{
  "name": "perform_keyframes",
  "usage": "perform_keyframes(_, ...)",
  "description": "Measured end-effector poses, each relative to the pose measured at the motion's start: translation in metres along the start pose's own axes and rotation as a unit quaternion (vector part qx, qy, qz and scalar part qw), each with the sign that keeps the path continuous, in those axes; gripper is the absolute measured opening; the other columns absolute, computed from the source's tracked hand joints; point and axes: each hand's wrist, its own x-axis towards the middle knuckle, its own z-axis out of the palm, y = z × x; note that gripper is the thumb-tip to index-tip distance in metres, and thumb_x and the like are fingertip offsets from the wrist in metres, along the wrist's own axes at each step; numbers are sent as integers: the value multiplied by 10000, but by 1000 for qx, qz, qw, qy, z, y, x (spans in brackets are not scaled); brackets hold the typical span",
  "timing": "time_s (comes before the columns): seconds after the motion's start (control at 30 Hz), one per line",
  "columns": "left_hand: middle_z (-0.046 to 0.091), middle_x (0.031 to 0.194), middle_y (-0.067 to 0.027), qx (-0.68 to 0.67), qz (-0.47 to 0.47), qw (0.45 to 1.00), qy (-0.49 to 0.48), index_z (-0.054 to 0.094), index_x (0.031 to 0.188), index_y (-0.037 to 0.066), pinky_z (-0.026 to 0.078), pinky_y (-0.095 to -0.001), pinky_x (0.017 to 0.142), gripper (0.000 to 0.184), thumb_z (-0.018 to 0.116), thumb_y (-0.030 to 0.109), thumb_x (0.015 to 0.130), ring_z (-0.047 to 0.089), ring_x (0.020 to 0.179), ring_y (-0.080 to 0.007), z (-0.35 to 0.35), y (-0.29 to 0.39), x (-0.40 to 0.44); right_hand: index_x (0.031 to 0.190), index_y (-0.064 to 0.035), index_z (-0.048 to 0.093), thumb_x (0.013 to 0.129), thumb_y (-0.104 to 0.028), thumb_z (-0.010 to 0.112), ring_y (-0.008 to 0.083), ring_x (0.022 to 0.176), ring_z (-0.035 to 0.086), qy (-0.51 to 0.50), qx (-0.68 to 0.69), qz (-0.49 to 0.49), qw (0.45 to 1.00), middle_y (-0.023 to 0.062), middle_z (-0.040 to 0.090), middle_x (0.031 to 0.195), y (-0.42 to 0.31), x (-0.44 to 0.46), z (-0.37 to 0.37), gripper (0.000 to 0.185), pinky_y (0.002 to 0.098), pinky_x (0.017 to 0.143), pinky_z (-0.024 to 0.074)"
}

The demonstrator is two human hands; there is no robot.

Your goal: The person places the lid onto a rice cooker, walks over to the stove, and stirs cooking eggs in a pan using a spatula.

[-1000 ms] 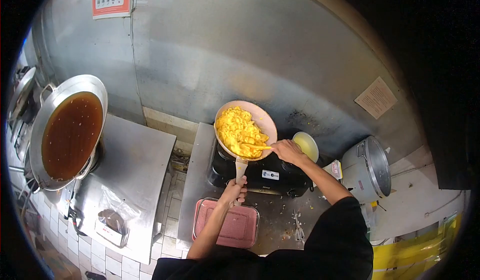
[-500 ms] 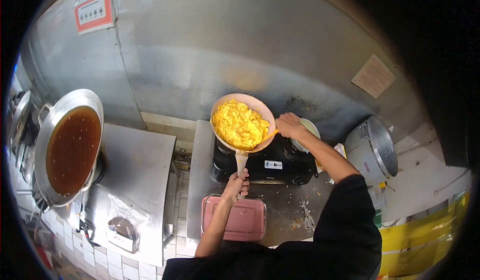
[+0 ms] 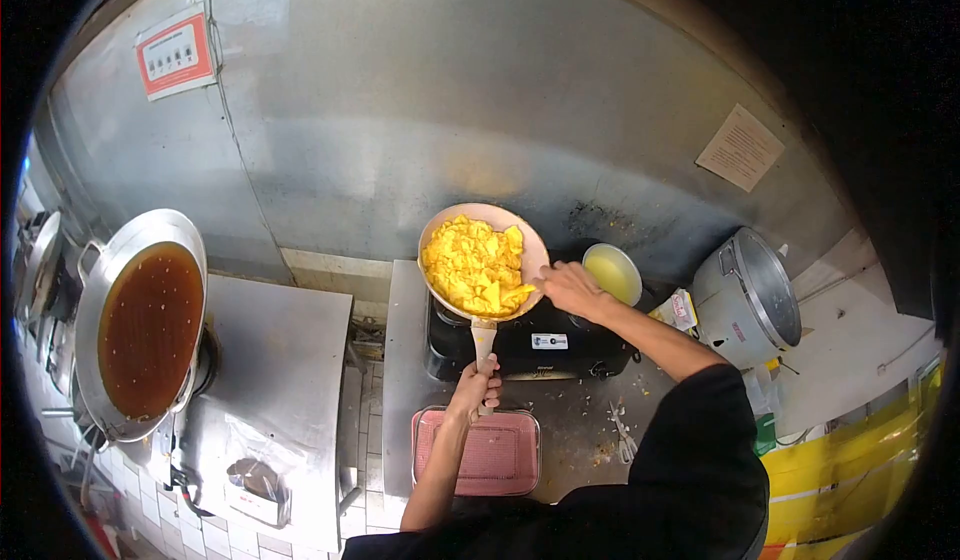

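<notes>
My left hand (image 3: 475, 390) is closed around the pale handle of a frying pan (image 3: 537, 250), whose inside is light pink. Thick yellow scrambled eggs (image 3: 465, 265) fill much of the pan, over the black gas stove (image 3: 500, 362). At the pan's right rim, my right hand (image 3: 572, 290) grips a yellow spatula (image 3: 525, 290); its end is hard to tell from the eggs. Just behind that hand stands a bowl (image 3: 613, 272) with pale yellow contents, partly covered by the hand and forearm.
A pink mesh-patterned basket (image 3: 505, 450) lies in front of the stove. Scissors (image 3: 626, 442) and food scraps are to its right. A large metal pot (image 3: 745, 295) stands further right. At left, a big wok (image 3: 178, 225) holds brown liquid beside a steel table (image 3: 280, 330).
My right hand has moved slightly left and down, bringing the spatula further into the eggs. The eggs have shifted and bunched up. My left hand keeps its hold; the camera view has shifted slightly.
</notes>
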Motion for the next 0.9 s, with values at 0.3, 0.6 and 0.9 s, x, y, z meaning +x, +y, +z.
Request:
perform_keyframes(0.3,301,638,71,-11,3,1000,-4,443,967,119,200,-209,396,319,586,401,1003,254,478,-34,-2,-3,0,780,-14,721,806,-175,693,389,839,702,-181,102,41,977,217,703,848,11,23,-63,166,475,740,557)
perform_keyframes(0.6,312,649,69,3,5,1000,1,443,976,116,216,-215,403,315,583,397,1005,252,480,-33,-3,-2,-1,965,-47,749,895,-187,600,374,917,702,-24,97,202,974,209,717,932,20,39,-16,216,493,816,536)
perform_keyframes(0.9,313,651,68,4,7,1000,-10,440,970,121,211,-214,405,317,582,403,1003,249,481,-35,-3,-1,-1,903,-8,722,884,-173,597,440,966,664,-85,196,229,950,265,690,930,-6,24,-12,208,531,870,518)
